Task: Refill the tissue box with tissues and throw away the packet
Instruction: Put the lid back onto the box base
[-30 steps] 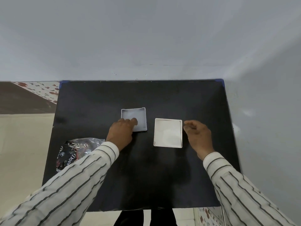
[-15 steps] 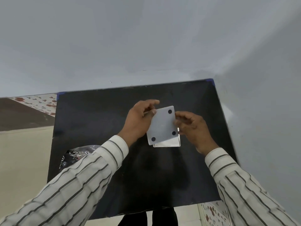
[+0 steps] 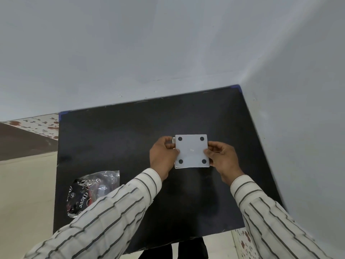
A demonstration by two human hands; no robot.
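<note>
A white square tissue box base (image 3: 191, 150) with a black dot near each corner lies flat over the other box part, whose white edge (image 3: 175, 166) peeks out at the left and bottom. My left hand (image 3: 162, 157) grips the base's left side, thumb on top. On its right side, my right hand (image 3: 222, 159) holds it with the fingertips. Both sit on the black table (image 3: 115, 143). A crumpled clear and black plastic packet (image 3: 87, 193) lies at the table's left, partly behind my left sleeve. No tissues show.
The table is pushed into a corner, with a grey wall (image 3: 168, 53) behind and another on the right. Patterned floor (image 3: 33, 124) and a beige surface lie to the left. My striped sleeves cross the table's front part.
My left hand lifted the small white part from the table's middle, turned it dots up, and brought it over the part on the right; both hands now hold it flat there.
</note>
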